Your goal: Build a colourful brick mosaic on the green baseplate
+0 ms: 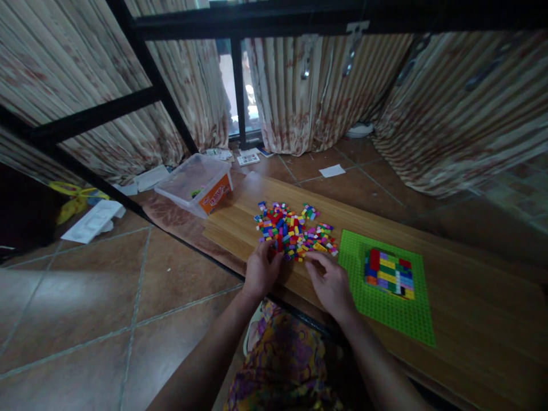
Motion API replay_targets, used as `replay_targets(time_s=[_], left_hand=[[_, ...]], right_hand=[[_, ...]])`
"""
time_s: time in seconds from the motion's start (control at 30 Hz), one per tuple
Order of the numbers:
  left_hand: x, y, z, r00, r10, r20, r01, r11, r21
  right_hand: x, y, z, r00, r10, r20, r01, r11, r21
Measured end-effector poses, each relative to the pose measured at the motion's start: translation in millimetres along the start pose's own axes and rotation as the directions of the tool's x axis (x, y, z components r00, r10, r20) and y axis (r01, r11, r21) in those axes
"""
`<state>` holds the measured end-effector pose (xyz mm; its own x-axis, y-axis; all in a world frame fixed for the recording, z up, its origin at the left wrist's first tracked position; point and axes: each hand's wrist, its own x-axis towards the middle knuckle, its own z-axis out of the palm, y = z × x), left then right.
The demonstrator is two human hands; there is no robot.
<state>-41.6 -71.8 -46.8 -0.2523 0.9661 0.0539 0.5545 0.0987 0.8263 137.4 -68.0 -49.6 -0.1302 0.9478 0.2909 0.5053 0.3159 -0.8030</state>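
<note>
A loose pile of small coloured toy building bricks (295,228) lies on the wooden bench top. At its near left edge is my left hand (262,269), thumb and fingers curled in beside some red bricks; whatever sits between the fingertips is too small to make out. My right hand (331,281) is at the pile's near right edge, close to a yellow brick (319,247), its thumb and forefinger nearly together. Any brick in that pinch is hidden. Right of this hand, a green studded baseplate (396,322) carries a flat block of multicoloured bricks (389,273).
A clear plastic tub (188,180) with an orange label stands at the bench's left end, a few bricks inside. The wooden bench top (479,319) extends right. Black metal bars (160,94) and curtains (291,97) rise behind. White packaging (94,221) and papers lie on the tiled floor.
</note>
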Motion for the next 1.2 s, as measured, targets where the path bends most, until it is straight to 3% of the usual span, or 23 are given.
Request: replay_targets(time_s=[0.1,0.27,0.4,0.53,0.67,0.77,0.9,1.07,1.2], left_hand=[[-3,-3,-1.1,0.999,0.026,0.031,-0.023,0.996,-0.085],[-7,-5,-7.1,0.993,0.087,0.080,-0.074,0.986,-0.152],[-8,-5,-8.3,0.994,0.080,0.071,-0.068,0.985,-0.160],[-8,-7,-6.7,0.994,0.083,0.071,-0.073,0.988,-0.132],[-12,-6,-7.4,0.994,0.093,0.058,-0.084,0.986,-0.144],[-17,-2,-8.1,0.991,0.120,0.066,-0.110,0.985,-0.132],[-26,9,-2.1,0.972,0.203,0.121,-0.191,0.976,-0.106],[-35,23,13.2,0.939,0.263,0.223,-0.245,0.964,-0.105],[-38,31,23.1,0.928,0.229,0.294,-0.220,0.974,-0.063]], right_hand=[[-2,-2,3,1.000,0.011,-0.017,-0.011,1.000,-0.007],[-1,-13,21,0.995,-0.026,0.098,0.045,0.981,-0.187],[7,-23,33,0.986,-0.047,0.161,0.099,0.938,-0.333],[9,-25,35,0.985,-0.055,0.163,0.113,0.922,-0.370],[3,-23,28,0.995,-0.036,0.093,0.059,0.966,-0.252],[-6,-25,20,0.998,0.055,0.028,-0.055,0.998,-0.010],[-19,-27,6,0.969,0.244,0.025,-0.241,0.931,0.273],[-40,-18,-19,0.926,0.376,-0.014,-0.354,0.881,0.313],[-53,-6,-49,0.890,0.437,-0.129,-0.397,0.883,0.251]])
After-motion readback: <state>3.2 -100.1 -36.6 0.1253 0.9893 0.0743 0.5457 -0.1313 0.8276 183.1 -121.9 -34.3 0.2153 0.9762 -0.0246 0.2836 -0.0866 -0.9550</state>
